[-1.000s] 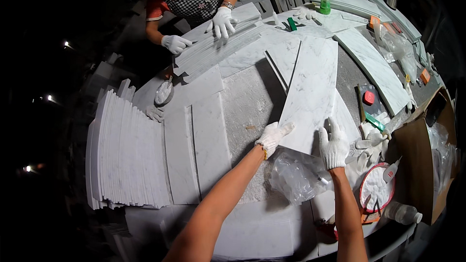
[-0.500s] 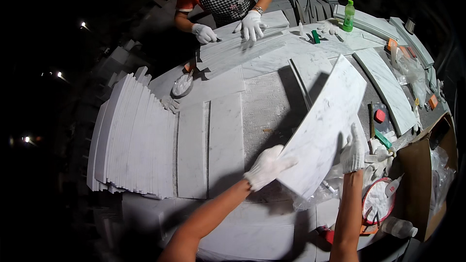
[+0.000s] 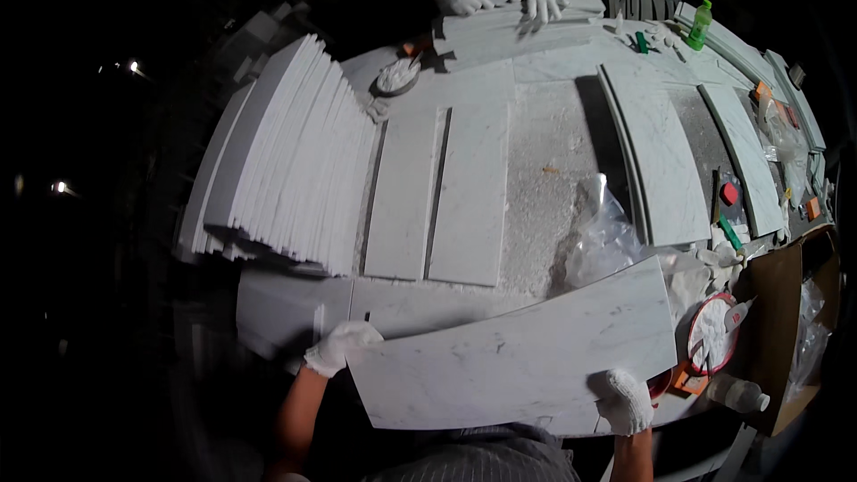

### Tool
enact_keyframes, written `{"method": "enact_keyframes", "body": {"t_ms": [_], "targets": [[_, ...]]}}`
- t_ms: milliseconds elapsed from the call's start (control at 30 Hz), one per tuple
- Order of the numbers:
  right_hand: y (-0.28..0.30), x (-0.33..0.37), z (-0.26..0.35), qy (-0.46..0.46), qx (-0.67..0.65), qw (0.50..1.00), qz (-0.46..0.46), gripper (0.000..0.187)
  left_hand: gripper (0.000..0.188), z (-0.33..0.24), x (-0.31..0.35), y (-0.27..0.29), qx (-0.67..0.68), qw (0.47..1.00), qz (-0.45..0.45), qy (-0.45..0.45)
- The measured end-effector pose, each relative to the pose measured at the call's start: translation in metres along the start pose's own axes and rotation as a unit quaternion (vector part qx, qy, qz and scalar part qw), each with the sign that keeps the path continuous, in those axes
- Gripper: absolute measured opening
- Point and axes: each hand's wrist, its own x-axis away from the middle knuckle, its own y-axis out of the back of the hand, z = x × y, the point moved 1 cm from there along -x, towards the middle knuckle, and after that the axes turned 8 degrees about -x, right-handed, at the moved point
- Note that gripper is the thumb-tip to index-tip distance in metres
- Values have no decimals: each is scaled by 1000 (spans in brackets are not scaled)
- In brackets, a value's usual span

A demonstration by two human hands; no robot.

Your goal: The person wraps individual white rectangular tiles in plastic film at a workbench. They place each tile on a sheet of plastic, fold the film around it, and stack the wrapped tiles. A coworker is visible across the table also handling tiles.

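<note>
Slab (image 3: 518, 348) up at five o'clock, pinched at its nine o'clock end by the left grip (image 3: 342, 347), clasped near its four o'clock corner by the right grip (image 3: 628, 403), stack (image 3: 295, 156) at ten!

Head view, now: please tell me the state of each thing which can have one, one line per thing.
White panel: held between both hands
Left hand: gloved, gripping the panel's left end
Right hand: gloved, at the panel's lower right edge
Green bottle: upright, capped
Clear bottle: lying on its side
Cardboard box: open, plastic inside
Red-rimmed bowl: holding white material
Row of panels: standing on edge
Plastic bag: crumpled
</note>
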Motion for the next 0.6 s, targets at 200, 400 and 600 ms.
{"method": "enact_keyframes", "body": {"t_ms": [200, 400, 600], "targets": [[-95, 87, -18, -178, -258, 950, -3, 41, 56, 116, 69, -15, 402, 881, -244, 57], [-154, 109, 3, -411, -563, 700, -158, 41, 37, 154, 88, -25, 217, 954, -193, 69], [-195, 98, -26, -313, -674, 657, -128, 29, 36, 162, 48, 2, 20, 972, -232, 37]]}}
